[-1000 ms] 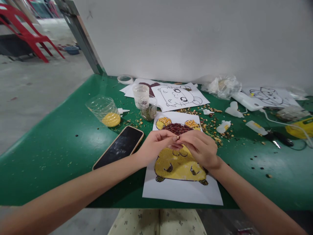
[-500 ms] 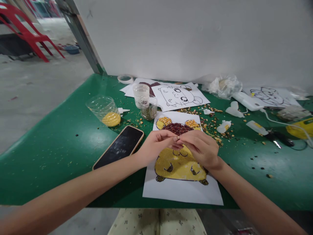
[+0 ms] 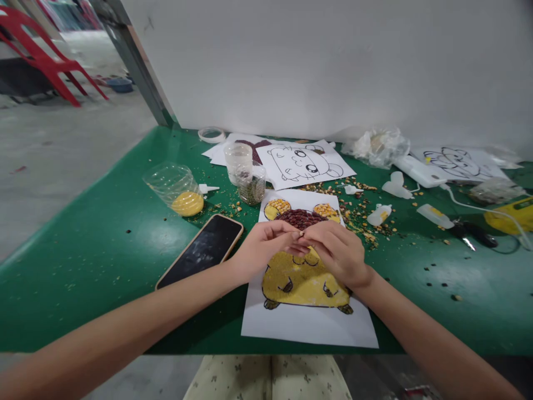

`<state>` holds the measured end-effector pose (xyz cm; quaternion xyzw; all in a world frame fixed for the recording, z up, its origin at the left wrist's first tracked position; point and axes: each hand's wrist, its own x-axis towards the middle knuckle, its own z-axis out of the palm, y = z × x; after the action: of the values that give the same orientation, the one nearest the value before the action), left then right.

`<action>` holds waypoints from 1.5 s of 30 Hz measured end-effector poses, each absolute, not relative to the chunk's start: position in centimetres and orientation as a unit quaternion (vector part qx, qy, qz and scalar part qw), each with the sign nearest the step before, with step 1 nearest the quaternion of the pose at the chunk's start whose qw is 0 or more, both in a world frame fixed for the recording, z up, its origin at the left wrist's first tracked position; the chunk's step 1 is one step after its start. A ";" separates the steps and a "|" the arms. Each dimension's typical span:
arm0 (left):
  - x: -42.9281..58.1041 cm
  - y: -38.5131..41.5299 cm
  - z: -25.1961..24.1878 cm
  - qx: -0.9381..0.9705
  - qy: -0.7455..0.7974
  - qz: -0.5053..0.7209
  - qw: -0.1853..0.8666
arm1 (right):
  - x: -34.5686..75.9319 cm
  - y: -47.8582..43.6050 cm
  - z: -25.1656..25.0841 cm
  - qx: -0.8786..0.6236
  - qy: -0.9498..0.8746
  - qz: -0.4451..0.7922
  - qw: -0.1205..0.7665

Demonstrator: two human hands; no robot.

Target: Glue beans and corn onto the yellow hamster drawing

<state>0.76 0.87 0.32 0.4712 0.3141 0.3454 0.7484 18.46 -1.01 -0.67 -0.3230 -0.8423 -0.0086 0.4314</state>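
Note:
Fingertip to fingertip, my left hand (image 3: 266,244) and my right hand (image 3: 339,250) meet above the paper picture (image 3: 308,328). Both are closed in a pinch on a tiny pale seed-like piece (image 3: 301,234), too small to name surely. Beneath them lies an animal drawing, its lower part covered in fine yellow grains (image 3: 303,283). Dark red beans (image 3: 300,218) fill the part just beyond my fingers, and yellow corn kernels (image 3: 326,210) fill part of the round ears. My hands hide the middle of the picture.
A phone (image 3: 202,250) lies left of the paper. Beyond it are a tipped plastic bottle (image 3: 169,186) with yellow grains and an upright clear container (image 3: 252,186). Spilled seeds (image 3: 360,214), glue bottles (image 3: 380,215), keys (image 3: 468,236) and a white corded device (image 3: 420,171) lie to the right.
The view has shifted slightly, so everything sits a little further left. My hands stay pinched together, and the pale piece shows a bit more clearly between the fingertips.

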 end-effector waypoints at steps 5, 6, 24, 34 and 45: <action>0.8 0.8 0.7 0.466 0.316 0.352 0.748 | 18.5 -1.0 -1.0 -0.313 -0.834 0.007 0.454; 0.8 0.7 0.7 0.467 0.318 0.352 0.746 | 18.5 -1.0 -1.0 -0.308 -0.833 0.008 0.459; 0.9 0.7 0.4 0.446 0.316 0.355 0.759 | 18.7 -0.8 -1.7 -0.313 -0.840 0.010 0.444; 0.9 0.9 0.2 0.442 0.309 0.349 0.766 | 18.4 -0.7 -1.6 -0.352 -0.825 0.019 0.442; 0.8 1.0 0.2 0.462 0.311 0.348 0.754 | 18.6 -0.6 -1.7 -0.296 -0.832 0.012 0.468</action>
<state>0.85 0.97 0.23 0.4623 0.3109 0.3482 0.7539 18.64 -0.63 -1.66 -0.2961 -0.8324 0.0116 0.4684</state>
